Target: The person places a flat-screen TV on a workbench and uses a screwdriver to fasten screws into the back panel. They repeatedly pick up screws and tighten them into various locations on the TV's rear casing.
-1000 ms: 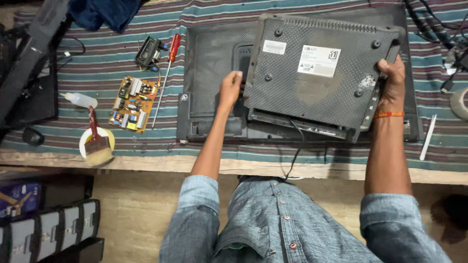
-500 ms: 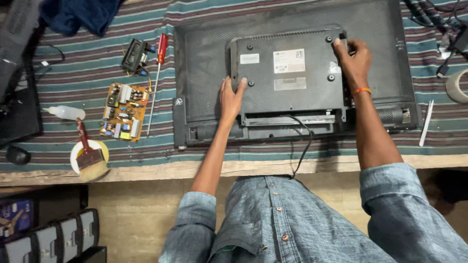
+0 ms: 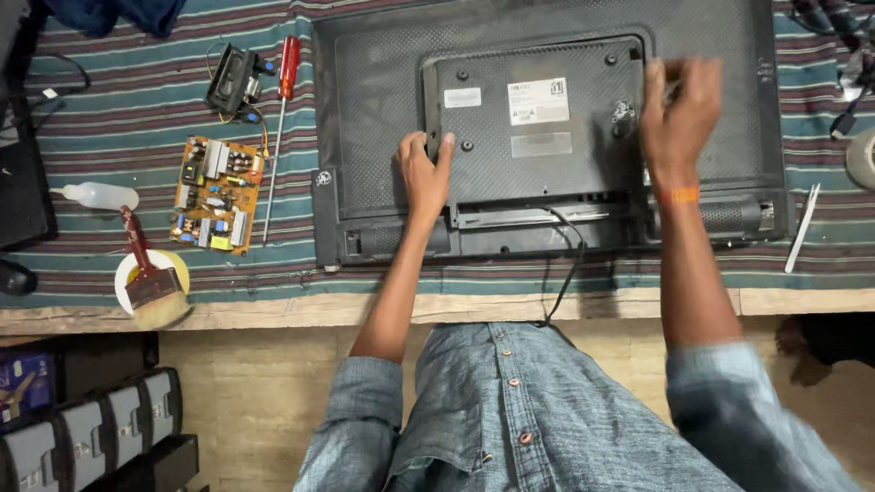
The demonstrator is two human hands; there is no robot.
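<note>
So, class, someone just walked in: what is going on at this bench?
A person in a denim shirt works on a flat-screen set lying face down on a striped cloth. The left hand rests on the left edge of the raised back cover, while the right hand, blurred, is over its right side. To the left lie a circuit board, a red screwdriver, a small speaker and a brush.

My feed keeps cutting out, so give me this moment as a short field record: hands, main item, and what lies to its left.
left hand: flat on the raised rear cover's left edge
right hand: blurred, over the cover's right side; grip unclear
main item: black monitor back panel, rear side up on striped cloth
left of it: circuit board, red-handled screwdriver, small speaker, brush
</note>
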